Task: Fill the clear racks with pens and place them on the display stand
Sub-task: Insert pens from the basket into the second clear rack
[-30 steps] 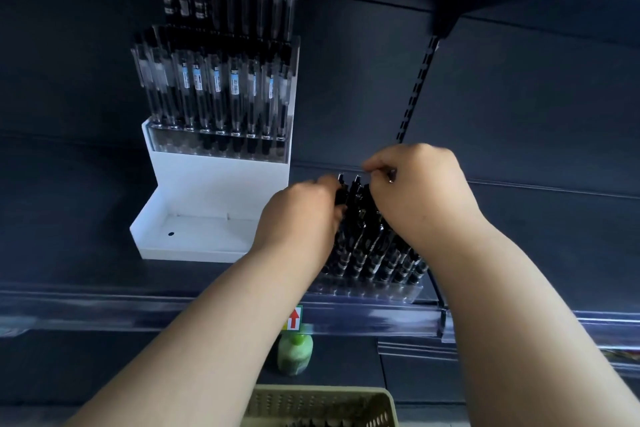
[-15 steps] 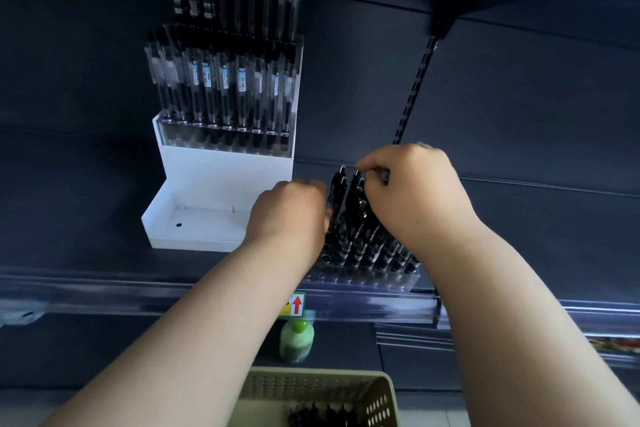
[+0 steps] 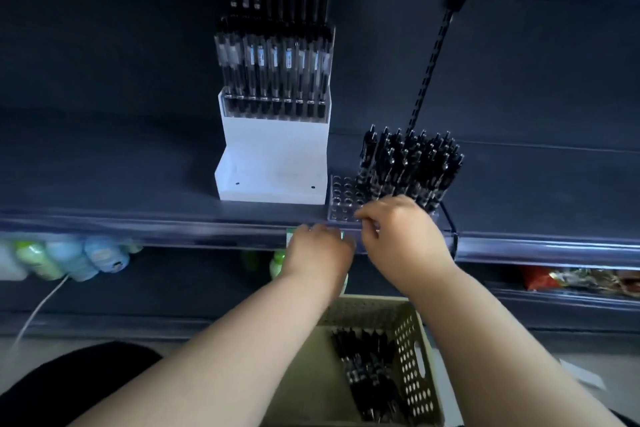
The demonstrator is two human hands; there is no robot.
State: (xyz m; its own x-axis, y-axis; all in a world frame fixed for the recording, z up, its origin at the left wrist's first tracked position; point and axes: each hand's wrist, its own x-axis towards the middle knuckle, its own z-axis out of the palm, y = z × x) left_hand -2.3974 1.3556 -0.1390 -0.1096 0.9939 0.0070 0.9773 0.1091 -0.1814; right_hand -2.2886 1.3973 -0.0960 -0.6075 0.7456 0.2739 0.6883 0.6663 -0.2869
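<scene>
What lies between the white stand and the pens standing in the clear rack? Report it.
Unfilled holes of the clear rack, in the head view.

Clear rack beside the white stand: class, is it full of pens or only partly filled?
Partly filled. Black pens crowd the right part of the clear rack; holes at its left end stand empty.

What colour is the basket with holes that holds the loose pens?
The basket is pale beige with a greenish tint. The head view shows it at the bottom.
</scene>
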